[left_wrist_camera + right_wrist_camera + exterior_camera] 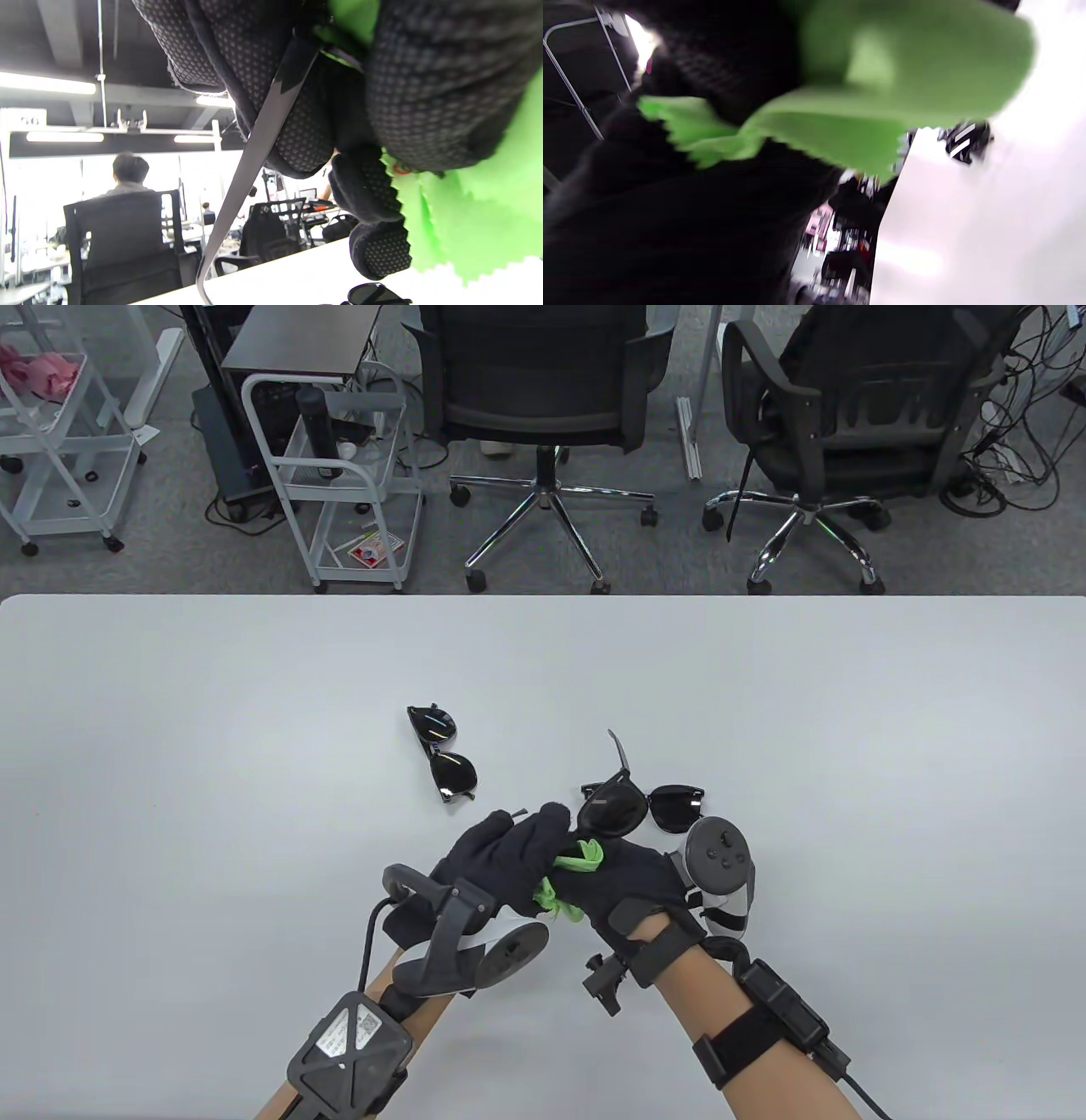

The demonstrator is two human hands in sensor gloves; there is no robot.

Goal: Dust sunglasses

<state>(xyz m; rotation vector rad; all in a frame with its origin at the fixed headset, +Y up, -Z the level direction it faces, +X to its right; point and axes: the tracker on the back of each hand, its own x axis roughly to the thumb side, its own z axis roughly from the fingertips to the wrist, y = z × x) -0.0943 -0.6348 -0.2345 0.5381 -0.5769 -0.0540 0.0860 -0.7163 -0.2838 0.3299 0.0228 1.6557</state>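
Observation:
A black pair of sunglasses (612,812) is held just above the table between both hands, one temple sticking up. My left hand (519,848) grips it; in the left wrist view a temple (254,156) runs across its gloved fingers (297,127). My right hand (632,886) holds a green cloth (579,857) bunched against the near lens. The cloth also shows in the left wrist view (488,212) and, blurred, in the right wrist view (865,93). The right fingertips are hidden under the cloth and the glasses.
A second black pair of sunglasses (443,752) lies folded on the white table (212,780), left of and beyond the hands; it also shows in the left wrist view (373,294). Office chairs and carts stand beyond the far edge.

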